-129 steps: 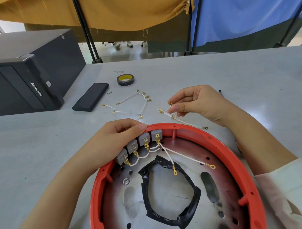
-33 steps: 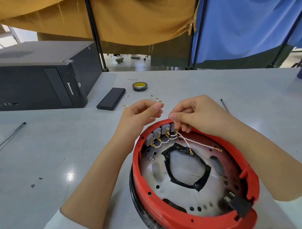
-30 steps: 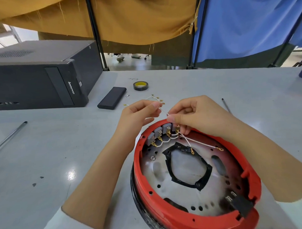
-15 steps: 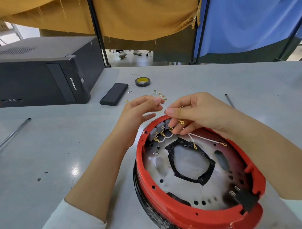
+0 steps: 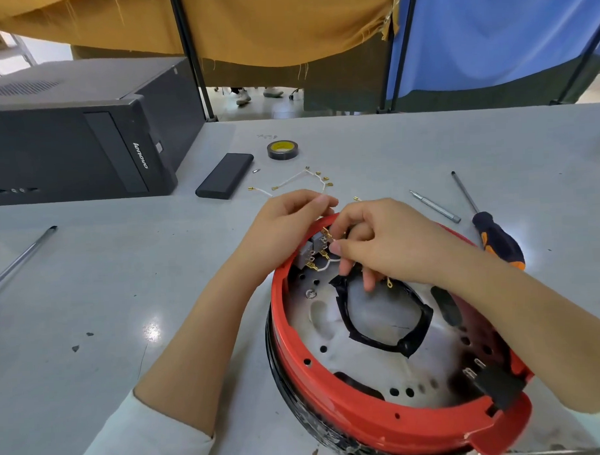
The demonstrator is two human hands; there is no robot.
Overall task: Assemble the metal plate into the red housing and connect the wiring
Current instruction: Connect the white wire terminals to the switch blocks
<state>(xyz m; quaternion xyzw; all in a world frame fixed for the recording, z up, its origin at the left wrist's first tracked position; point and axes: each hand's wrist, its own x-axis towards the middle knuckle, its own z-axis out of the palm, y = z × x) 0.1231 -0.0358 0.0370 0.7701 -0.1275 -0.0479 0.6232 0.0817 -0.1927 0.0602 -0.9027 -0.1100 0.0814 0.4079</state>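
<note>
R hand (image 5: 377,245): pinching a white wire (image 5: 327,265) w/ brass terminal, right at the grey switch blocks (image 5: 309,250).
L hand (image 5: 288,224): fingers curled on far rim of red housing (image 5: 366,419), maybe holding wire; can't tell.
Blocks: just left of my R fingertips, R hand nearer.
Wire axis: runs left toward blocks; tip hidden.
Metal plate (image 5: 382,371): seated inside housing.

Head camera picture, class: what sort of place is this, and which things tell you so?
Probably a workshop or assembly bench. A screwdriver and a roll of tape lie on the grey table, loose terminal wires wait nearby, and cloth partitions screen off the station.
</note>
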